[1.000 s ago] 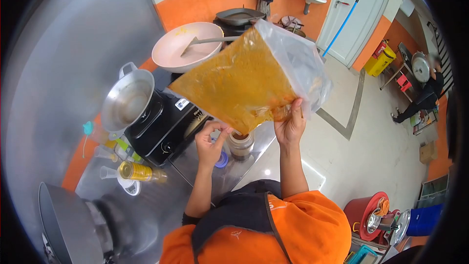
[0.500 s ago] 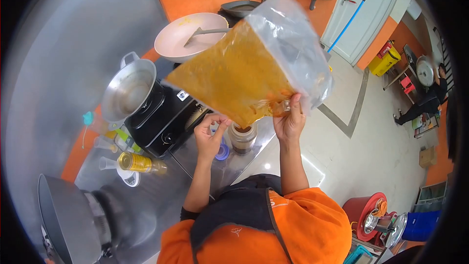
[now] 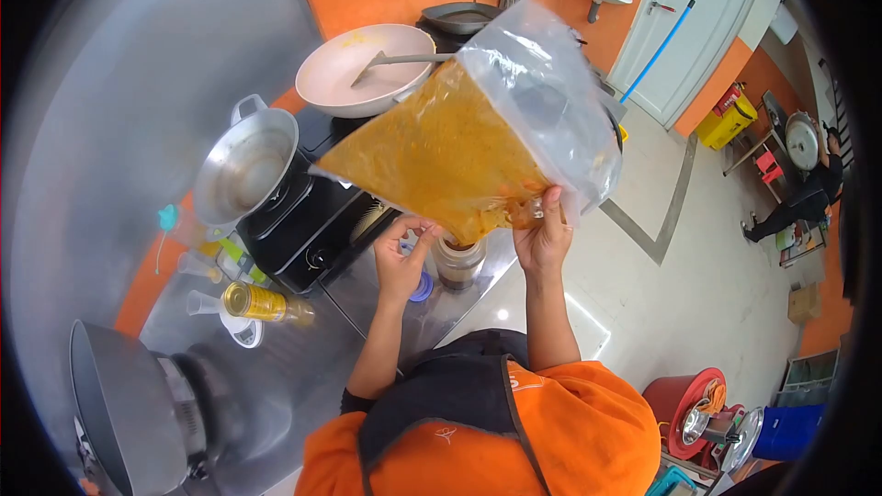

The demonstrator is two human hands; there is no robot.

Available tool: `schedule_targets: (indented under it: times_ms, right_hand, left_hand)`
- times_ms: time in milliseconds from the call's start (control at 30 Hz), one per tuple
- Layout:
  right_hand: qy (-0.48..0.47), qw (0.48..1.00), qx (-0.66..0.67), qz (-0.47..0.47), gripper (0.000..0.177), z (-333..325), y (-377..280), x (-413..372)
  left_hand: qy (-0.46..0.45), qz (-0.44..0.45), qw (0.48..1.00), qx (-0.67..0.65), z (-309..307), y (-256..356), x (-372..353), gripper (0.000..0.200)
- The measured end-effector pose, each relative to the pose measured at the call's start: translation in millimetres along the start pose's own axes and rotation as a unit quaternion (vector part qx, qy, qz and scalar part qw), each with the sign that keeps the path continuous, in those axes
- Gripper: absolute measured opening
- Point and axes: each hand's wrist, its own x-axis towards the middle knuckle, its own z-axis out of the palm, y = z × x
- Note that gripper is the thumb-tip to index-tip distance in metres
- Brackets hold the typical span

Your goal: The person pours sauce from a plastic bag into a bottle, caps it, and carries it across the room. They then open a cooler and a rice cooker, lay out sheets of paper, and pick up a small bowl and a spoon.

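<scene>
A clear plastic bag [image 3: 450, 142] part-filled with yellow-orange sauce is held up tilted in front of me. My right hand [image 3: 544, 237] grips its lower right edge, thumb on the near face. The fingers of my left hand [image 3: 406, 255] are pinched at the bag's bottom edge, near the lowest corner. Below that corner stands a clear jar [image 3: 459, 268] with dark brown contents, its mouth partly hidden by the bag. A blue-purple lid [image 3: 422, 287] lies on the steel counter beside the jar, just past my left wrist.
A black stove [image 3: 299, 230] carries a metal pot [image 3: 248, 165]; a pink pan [image 3: 358, 69] with a spatula stands behind. On the counter are a yellow can [image 3: 257, 303], a small white scale [image 3: 246, 332] and a large grey pan [image 3: 129, 413]. Another person [image 3: 808, 188] stands far right.
The bag has sunk slightly, while both hands keep their holds. My left hand has shifted a little to the right. The camera view has tilted slightly.
</scene>
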Motion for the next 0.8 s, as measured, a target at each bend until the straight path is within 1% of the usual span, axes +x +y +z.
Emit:
schedule_targets:
  times_ms: [33,100,167,233,267,300,333,367,400,433,467,500,567,600,633,667,700,767,800]
  right_hand:
    - [-0.012,1.000,0.002,0.009,0.029,-2,-1,-2]
    - [0.005,1.000,0.016,0.006,0.028,0,-5,-4]
    - [-0.013,1.000,0.020,0.000,0.030,3,-2,-4]
    - [-0.025,1.000,0.012,-0.004,0.030,6,-3,-3]
    - [-0.029,1.000,0.001,-0.005,0.029,7,-4,-4]
    - [-0.030,0.999,-0.011,-0.003,0.029,8,-6,-7]
    - [0.043,0.998,0.034,0.015,0.030,9,-8,-7]
    - [0.044,0.998,0.034,0.016,0.030,2,-5,-8]
    - [0.018,0.999,0.020,0.023,0.030,-6,1,-9]
    - [-0.009,1.000,0.007,0.029,0.030,-13,5,-9]
    - [0.056,0.998,0.001,0.022,0.030,-2,7,-11]
    - [0.054,0.998,0.003,0.020,0.030,-2,3,-7]
    - [-0.025,0.998,0.029,0.056,0.031,-8,-9,-10]
    - [0.005,0.999,0.038,0.027,0.031,2,-9,-12]
    - [0.004,0.999,0.038,0.026,0.031,1,-2,-13]
    - [0.024,0.999,0.017,0.031,0.030,-1,5,-12]
    - [0.043,0.998,-0.004,0.036,0.030,-2,8,-11]
    - [0.033,0.999,0.003,0.032,0.029,-2,1,-10]
    - [-0.005,1.000,-0.005,0.021,0.030,2,-7,-9]
  left_hand:
    - [0.004,-0.008,1.000,-0.005,0,3,-2,0.010]
    - [0.004,-0.014,1.000,0.004,-1,10,-4,0.010]
    - [0.007,-0.006,1.000,0.013,0,12,-2,0.010]
    - [0.004,-0.039,0.999,0.009,2,11,-6,0.010]
    - [-0.009,-0.006,1.000,0.015,0,11,-4,0.010]
    - [-0.008,-0.010,1.000,0.016,-1,11,-5,0.010]
    - [-0.008,-0.003,1.000,0.025,-1,12,-5,0.010]
    - [-0.008,0.008,0.999,0.032,-1,14,-3,0.010]
    - [-0.007,0.010,0.999,0.032,0,9,-6,0.010]
    - [0.005,-0.019,1.000,0.018,1,1,-10,0.010]
    - [0.017,-0.047,0.999,0.004,3,6,-8,0.011]
    - [0.017,-0.044,0.999,0.004,3,9,-3,0.011]
    - [0.008,0.017,1.000,0.012,1,17,-6,0.012]
    - [0.007,0.013,1.000,0.013,-1,11,-10,0.012]
    - [0.017,-0.010,1.000,0.013,-2,1,-10,0.012]
    - [0.028,-0.031,0.999,0.013,-1,1,-8,0.013]
    - [0.028,-0.027,0.999,0.012,1,3,-7,0.013]
    - [0.018,-0.016,1.000,0.001,3,10,-9,0.012]
    - [0.017,-0.024,1.000,0.003,2,11,-10,0.012]
